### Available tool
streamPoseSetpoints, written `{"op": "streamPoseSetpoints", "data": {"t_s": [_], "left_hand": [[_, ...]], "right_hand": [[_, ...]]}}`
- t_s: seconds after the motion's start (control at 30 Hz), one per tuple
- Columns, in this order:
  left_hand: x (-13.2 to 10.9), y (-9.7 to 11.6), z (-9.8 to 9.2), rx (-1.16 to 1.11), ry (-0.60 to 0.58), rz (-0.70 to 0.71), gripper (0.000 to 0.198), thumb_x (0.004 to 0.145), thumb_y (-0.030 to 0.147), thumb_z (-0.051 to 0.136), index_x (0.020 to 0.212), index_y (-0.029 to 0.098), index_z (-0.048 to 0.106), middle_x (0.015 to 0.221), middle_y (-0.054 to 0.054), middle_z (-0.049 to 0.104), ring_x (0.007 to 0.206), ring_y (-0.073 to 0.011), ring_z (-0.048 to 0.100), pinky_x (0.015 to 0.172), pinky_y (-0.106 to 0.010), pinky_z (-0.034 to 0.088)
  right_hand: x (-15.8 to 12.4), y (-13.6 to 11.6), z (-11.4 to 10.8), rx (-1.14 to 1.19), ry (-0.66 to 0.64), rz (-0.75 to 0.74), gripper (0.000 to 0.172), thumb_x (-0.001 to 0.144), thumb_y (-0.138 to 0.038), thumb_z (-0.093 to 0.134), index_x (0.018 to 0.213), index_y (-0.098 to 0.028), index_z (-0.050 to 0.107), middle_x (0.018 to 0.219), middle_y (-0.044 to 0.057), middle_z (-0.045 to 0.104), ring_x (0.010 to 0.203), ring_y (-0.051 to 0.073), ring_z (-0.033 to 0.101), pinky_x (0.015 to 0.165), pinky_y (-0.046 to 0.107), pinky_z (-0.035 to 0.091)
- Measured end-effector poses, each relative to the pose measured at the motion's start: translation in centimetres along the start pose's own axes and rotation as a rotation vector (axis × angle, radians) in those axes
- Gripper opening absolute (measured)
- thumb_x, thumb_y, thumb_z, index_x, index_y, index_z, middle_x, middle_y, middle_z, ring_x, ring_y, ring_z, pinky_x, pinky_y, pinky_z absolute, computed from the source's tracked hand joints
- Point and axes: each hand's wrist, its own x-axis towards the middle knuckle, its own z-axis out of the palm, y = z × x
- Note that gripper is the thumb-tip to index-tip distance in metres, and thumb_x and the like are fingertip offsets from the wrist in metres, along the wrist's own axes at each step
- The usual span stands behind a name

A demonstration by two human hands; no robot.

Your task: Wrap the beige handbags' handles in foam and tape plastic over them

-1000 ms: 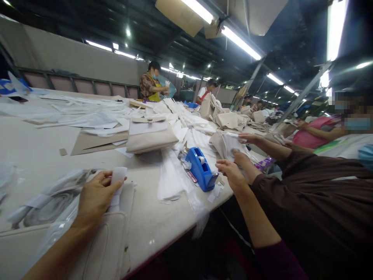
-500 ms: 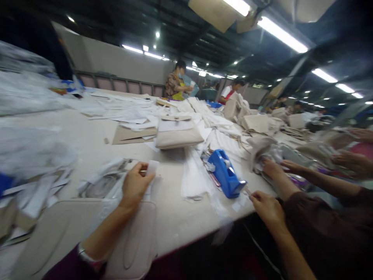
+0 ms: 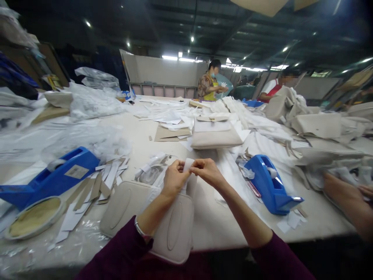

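Paper strip (image 3: 188,165), white and narrow, pinched upright between both hands near the front of the table (image 3: 221,229), just above a flat cream bag panel (image 3: 175,229). Left hand (image 3: 174,179) clamped on the strip's left edge, thumb and forefinger pressed together. Right hand (image 3: 207,172) clamped the same way on the upper right edge, fingertips of the two hands almost meeting. Lower end of the strip hidden behind the left hand, possibly resting on the panel.

Just right of the right hand, a blue tape dispenser (image 3: 269,186), nose toward the table edge, small white scraps lying beside it. Well to the left, a second blue dispenser (image 3: 58,175), a round dish of yellowish paste (image 3: 32,212) touching its near end, and a loose heap of cut paper strips (image 3: 107,182) between dish and bag panel. Beyond the hands, a folded cream bag (image 3: 215,138) on a litter of white sheets and clear plastic.

At the far right edge, a co-worker's hand (image 3: 349,198) on crumpled wrapping, blurred. Across the table, a person in a yellow apron (image 3: 209,82), standing.
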Motion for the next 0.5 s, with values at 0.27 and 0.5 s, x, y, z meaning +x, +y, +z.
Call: {"op": "streamPoseSetpoints", "data": {"t_s": [0.27,0.5], "left_hand": [[-0.4,0.8,-0.4,-0.078,-0.053,0.008,0.023,0.065,0.023,0.068,0.087,0.015,0.063,0.078,-0.004,0.071,0.072,-0.0161,0.066,0.065,-0.023,0.05],[-1.1,1.7,-0.3,-0.148,0.017,-0.069,0.018,0.069,0.03,0.064,0.08,0.015,0.065,0.064,0.0,0.065,0.058,-0.0118,0.059,0.052,-0.019,0.044]], "right_hand": [[0.3,0.0,0.0,-0.145,0.052,0.018,0.013,0.067,-0.02,0.057,0.056,-0.016,0.062,0.053,-0.003,0.053,0.055,0.01,0.047,0.052,0.022,0.028],[-0.3,0.8,-0.9,-0.132,-0.012,0.091,0.006,0.069,-0.02,0.064,0.064,-0.017,0.066,0.058,-0.001,0.062,0.057,0.013,0.053,0.056,0.024,0.033]]}}
